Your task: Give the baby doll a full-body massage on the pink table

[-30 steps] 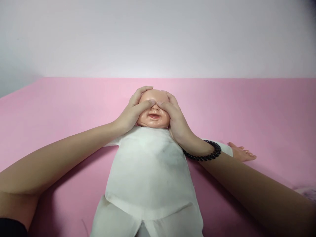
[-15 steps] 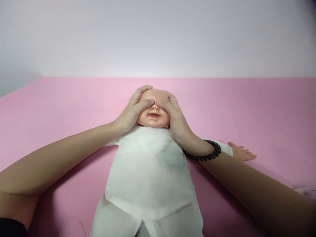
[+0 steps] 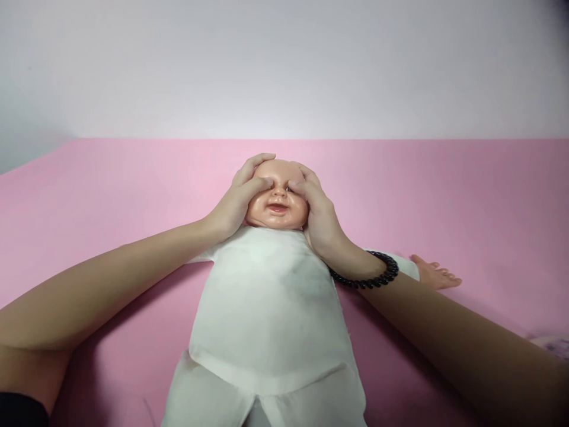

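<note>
A baby doll with a white cloth body (image 3: 271,308) lies on its back, its head (image 3: 279,213) away from me. My left hand (image 3: 237,198) cups one side of the head, its thumb over one eye and its fingers curled round the crown. On the other side my right hand (image 3: 317,207) holds the head the same way, its thumb at the inner corner of the other eye, which shows a little. The nose and mouth are uncovered between the hands.
The doll lies on a pink surface (image 3: 133,201) that meets a pale wall (image 3: 284,71) at the back. A doll's hand (image 3: 438,276) sticks out beyond my right wrist, which wears a black coiled band (image 3: 377,273). A pale patterned item (image 3: 551,344) shows at the right edge.
Both thumbs have slid a little outward, away from the nose bridge, and part of one doll eye now shows. The fingers still hold the head, and the doll has not moved.
</note>
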`<control>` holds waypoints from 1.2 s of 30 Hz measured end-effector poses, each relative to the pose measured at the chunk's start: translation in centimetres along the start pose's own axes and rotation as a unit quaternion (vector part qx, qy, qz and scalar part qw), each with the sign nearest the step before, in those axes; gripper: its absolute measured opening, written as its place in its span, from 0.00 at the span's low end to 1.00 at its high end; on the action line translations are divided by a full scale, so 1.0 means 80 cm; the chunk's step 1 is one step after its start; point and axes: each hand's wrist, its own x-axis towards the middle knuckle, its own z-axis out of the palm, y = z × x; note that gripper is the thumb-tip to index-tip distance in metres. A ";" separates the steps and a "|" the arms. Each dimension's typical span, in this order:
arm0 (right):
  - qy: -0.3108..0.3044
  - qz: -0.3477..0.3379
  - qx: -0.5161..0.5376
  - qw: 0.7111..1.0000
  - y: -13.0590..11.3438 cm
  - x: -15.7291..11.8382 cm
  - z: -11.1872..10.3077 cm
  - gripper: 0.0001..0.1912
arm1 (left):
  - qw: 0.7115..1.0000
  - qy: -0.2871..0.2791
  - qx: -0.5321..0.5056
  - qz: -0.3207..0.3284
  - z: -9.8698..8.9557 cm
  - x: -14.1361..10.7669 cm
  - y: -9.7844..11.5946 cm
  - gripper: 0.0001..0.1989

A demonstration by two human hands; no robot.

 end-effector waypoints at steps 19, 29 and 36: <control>0.007 -0.001 0.000 1.000 0.001 0.001 0.001 0.21 | 1.000 -0.001 0.016 -0.011 0.001 -0.001 0.001 0.23; 0.002 0.000 -0.013 1.000 0.000 -0.001 0.000 0.23 | 1.000 -0.004 0.013 -0.011 0.002 -0.003 0.003 0.24; -0.007 0.005 -0.028 1.000 -0.004 -0.005 0.001 0.25 | 1.000 -0.006 0.003 -0.015 0.001 -0.005 0.003 0.24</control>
